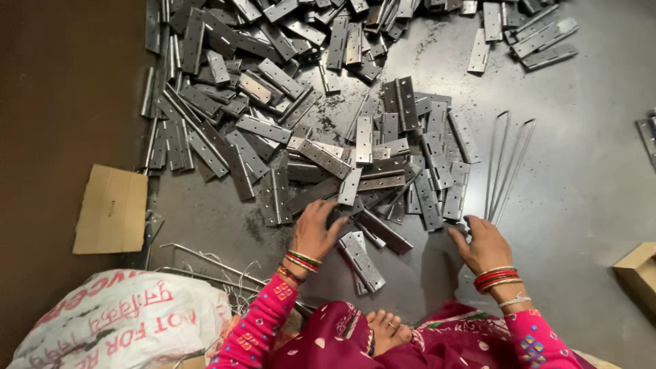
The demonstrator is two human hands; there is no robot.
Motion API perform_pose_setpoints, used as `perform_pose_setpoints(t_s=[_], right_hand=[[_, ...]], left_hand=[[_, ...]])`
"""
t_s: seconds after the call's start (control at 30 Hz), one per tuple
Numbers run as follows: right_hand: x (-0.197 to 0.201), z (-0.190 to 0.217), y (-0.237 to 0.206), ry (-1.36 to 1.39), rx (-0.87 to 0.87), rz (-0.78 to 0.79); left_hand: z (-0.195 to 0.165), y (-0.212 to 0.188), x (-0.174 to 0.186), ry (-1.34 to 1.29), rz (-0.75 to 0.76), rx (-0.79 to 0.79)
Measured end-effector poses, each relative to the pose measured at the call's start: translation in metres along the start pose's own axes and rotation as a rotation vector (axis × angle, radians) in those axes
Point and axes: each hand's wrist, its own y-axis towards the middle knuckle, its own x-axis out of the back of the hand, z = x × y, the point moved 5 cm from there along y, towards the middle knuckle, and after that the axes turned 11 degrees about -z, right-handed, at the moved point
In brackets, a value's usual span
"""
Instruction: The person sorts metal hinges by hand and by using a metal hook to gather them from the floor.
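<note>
A large heap of grey metal hinges [287, 102] covers the dark floor in front of me. My left hand [314, 229] rests with spread fingers on the near edge of the heap, touching hinge leaves; whether it grips one I cannot tell. Beside it lies a folded hinge [362, 260]. My right hand [482, 242] is at the right edge of the heap, its fingers curled at a small metal piece near a stack of hinges [444, 191]. Both wrists wear red and gold bangles.
Long bent wire rods [506, 164] lie right of the heap. A flat cardboard piece [113, 208] lies at left, a white printed sack [116, 324] at bottom left, a cardboard box corner [639, 270] at right. More hinges [540, 37] sit at top right.
</note>
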Motion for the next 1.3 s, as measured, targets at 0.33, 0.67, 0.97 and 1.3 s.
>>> perform_pose_setpoints(t_s=[0.33, 0.67, 0.97, 1.3], right_hand=[[-0.047, 0.118, -0.039, 0.309, 0.275, -0.039], [-0.044, 0.132, -0.050, 0.086, 0.367, -0.016], [-0.065, 0.127, -0.042, -0.011, 0.360, 0.063], [-0.064, 0.061, -0.029, -0.029, -0.077, 0.409]], left_hand=[[-0.007, -0.019, -0.017, 0.359, 0.072, -0.048], [-0.052, 0.068, -0.096, 0.324, -0.023, -0.470], [-0.009, 0.066, -0.066, -0.657, -0.257, 0.249], [0.048, 0.012, -0.066, -1.530, -0.312, 0.895]])
